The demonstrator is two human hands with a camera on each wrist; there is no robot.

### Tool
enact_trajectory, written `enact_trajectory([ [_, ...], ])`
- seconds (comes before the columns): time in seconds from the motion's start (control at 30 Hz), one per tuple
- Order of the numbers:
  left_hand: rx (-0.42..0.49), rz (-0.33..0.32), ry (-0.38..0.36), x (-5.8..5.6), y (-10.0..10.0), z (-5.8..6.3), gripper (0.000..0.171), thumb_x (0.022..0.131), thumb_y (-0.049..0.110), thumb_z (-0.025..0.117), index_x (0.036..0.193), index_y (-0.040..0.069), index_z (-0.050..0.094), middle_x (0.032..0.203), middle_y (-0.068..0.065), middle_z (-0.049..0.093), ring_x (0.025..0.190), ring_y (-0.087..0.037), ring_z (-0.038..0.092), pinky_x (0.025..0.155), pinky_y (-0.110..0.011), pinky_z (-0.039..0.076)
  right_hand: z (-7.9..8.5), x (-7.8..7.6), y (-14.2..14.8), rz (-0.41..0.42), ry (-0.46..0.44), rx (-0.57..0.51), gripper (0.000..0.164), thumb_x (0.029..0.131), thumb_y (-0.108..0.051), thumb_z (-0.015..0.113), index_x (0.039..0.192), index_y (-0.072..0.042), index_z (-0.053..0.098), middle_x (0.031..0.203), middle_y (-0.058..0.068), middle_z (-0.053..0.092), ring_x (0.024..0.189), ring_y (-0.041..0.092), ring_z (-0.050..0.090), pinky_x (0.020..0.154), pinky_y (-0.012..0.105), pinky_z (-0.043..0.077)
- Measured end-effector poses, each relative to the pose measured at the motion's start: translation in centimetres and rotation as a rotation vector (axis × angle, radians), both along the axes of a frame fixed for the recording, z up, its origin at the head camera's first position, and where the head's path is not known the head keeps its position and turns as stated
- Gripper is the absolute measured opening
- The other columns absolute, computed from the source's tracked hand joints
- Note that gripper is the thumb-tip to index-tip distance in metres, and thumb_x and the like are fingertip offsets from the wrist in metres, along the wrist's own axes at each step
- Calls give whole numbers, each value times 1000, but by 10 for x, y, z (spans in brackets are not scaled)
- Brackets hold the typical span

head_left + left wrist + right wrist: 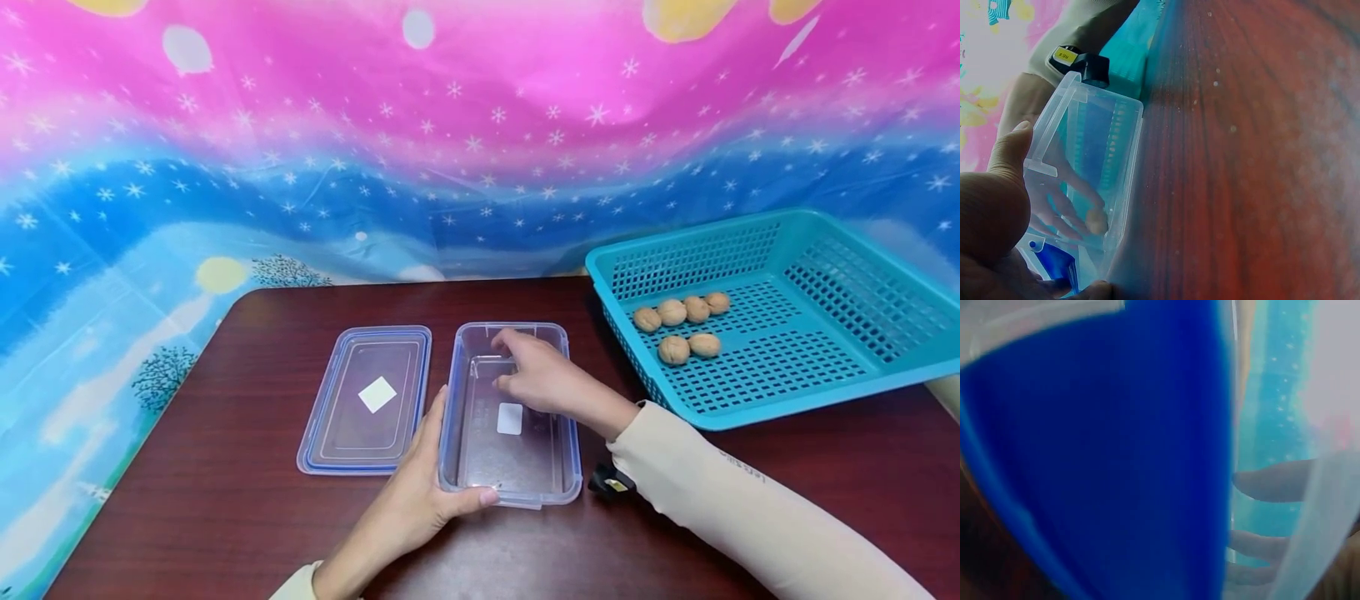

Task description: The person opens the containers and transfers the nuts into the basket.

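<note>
A clear plastic box [517, 467] with bluish edges stands on the table. My left hand [423, 500] holds its near left corner, thumb over the front rim and fingers along the left side. My right hand [536, 371] reaches down inside the box, thumb and index finger apart with bent fingers. Through the box wall in the left wrist view, a walnut [1096, 221] shows at the right hand's fingertips near the floor; whether they grip it cannot be told. In the right wrist view a blue clip [1104, 456] blocks much of that hand.
Left of the box lies its clear lid [363, 442] with a white diamond sticker. A teal basket [720, 408] at the right holds several walnuts [672, 312] in two rows. A patterned curtain [450, 150] hangs behind the table [247, 467].
</note>
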State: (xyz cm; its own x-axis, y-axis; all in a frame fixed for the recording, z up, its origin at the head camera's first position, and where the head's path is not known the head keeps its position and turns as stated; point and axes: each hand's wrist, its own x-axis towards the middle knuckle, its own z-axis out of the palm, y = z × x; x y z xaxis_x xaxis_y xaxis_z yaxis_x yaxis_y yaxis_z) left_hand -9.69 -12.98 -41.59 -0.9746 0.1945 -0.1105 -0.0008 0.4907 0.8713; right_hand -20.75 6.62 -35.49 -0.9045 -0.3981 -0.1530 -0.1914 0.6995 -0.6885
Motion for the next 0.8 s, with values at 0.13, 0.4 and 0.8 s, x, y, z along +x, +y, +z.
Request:
enact_trajectory([
  [0.13,2,-2,1,0,0,0,133,73,42,95,170,27,6,176,-2,15,159,-29,24,124,-60,24,-6,1,-1,15,-2,-44,44,93,-2,63,138,-1,58,135,21,65,106,29,62,97,46,53],
  [0.4,0,-3,11,-1,0,-1,132,73,40,95,170,24,7,176,-6,17,157,-32,26,123,-61,25,-17,1,-7,2,-36,-158,35,94,0,66,129,-1,63,123,16,70,116,29,65,105,48,51],
  [0.8,-17,-3,17,-1,1,2,132,73,43,95,170,23,8,175,-8,19,157,-33,28,122,-61,27,-28,1,-16,-11,-70,-214,34,85,10,67,118,1,66,106,13,70,100,22,64,91,35,54],
])
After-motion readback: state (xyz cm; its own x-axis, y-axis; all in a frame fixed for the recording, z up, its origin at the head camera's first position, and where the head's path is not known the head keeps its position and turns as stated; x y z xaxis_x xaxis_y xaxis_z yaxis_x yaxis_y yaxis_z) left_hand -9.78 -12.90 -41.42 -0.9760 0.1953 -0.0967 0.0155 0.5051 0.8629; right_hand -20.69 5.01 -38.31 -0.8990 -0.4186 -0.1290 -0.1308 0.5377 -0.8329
